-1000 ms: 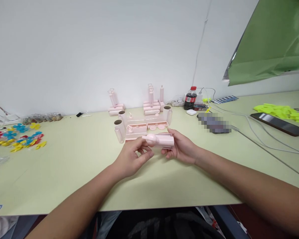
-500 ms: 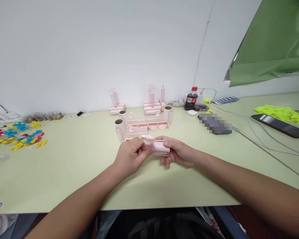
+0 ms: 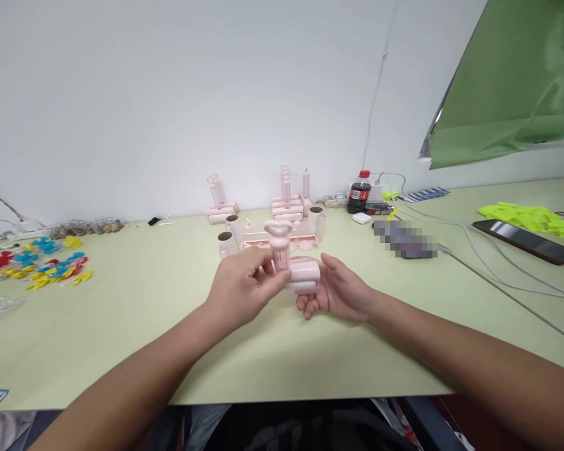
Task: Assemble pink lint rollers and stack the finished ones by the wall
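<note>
A pale pink lint roller [image 3: 305,273] with a heart-shaped loop on top of its clear ribbed handle is up off the table, in front of me. My left hand [image 3: 244,282] pinches the handle near its base, which stands upright from the roller's left end. Beside the roller's right end, my right hand [image 3: 334,289] is spread with thumb and fingers apart. Whether its hidden fingers touch the roller's back I cannot tell. Behind my hands lie pink roller parts, including an open cover [image 3: 258,244], and sticky paper rolls [image 3: 316,219] standing on end.
Several pink lint rollers [image 3: 287,205] stand along the wall. To the right are a cola bottle [image 3: 359,193], a white case [image 3: 361,218], a dark phone [image 3: 521,238], cables and neon yellow pieces [image 3: 521,216]. Colourful flower-shaped pieces [image 3: 47,260] lie at the left.
The lint roller has turned so its heart-shaped handle end points up. My right thumb has come off the roller and my right hand has opened. My left hand keeps its pinch.
</note>
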A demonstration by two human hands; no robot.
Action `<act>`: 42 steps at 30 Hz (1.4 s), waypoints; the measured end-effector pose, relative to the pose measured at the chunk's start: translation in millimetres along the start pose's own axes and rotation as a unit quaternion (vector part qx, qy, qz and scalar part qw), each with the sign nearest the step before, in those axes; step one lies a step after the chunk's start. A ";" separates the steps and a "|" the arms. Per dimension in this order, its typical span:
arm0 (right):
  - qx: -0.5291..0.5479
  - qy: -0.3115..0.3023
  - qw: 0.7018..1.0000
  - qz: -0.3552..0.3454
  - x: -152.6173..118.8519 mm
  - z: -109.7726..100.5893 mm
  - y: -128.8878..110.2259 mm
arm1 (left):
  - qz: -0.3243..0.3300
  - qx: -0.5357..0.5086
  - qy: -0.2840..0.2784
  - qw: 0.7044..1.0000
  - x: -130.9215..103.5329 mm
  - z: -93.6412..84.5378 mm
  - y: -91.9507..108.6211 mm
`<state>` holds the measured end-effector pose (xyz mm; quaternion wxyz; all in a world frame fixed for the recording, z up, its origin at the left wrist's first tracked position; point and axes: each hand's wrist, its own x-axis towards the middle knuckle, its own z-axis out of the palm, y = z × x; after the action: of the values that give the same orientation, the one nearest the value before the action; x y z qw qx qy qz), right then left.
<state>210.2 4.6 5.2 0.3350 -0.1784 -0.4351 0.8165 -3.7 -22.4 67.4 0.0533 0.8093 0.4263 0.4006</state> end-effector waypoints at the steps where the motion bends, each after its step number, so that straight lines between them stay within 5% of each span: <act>1: 0.007 0.000 1.000 -0.006 -0.6 1.3 -2.6 | -0.024 -0.018 -0.003 1.000 7.1 -5.2 1.1; 7: 0.039 0.019 0.999 -0.019 -2.0 7.1 -11.5 | -0.106 -0.124 0.013 0.987 54.2 -32.0 -2.9; 12: 0.027 0.037 0.999 -0.019 -2.6 7.4 -7.0 | -0.117 -0.095 0.115 0.982 97.3 -62.7 -17.7; 15: 0.012 0.039 0.999 -0.012 -3.0 5.8 -3.7 | -0.121 -0.055 0.164 0.978 123.0 -87.2 -37.4; 19: -0.005 0.040 0.999 -0.006 -2.9 3.8 -0.5 | -0.219 -0.003 0.156 0.963 144.4 -104.6 -80.2; 24: -0.041 0.020 0.999 -0.006 -3.9 1.3 4.8 | -0.303 0.072 0.142 0.940 145.2 -85.7 -154.1; 29: -0.091 -0.013 0.996 0.015 -4.8 -2.1 9.3 | -0.337 0.108 0.061 0.933 132.8 -51.8 -212.5; 42: -0.211 -0.079 0.972 0.070 -7.7 -1.8 12.0 | -0.353 0.112 0.017 0.929 141.0 -8.0 -249.2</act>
<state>212.0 -4.5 -5.8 0.1961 -0.2105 -0.6092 0.7390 -126.1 236.0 51.2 0.0935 0.6004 0.7272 0.3192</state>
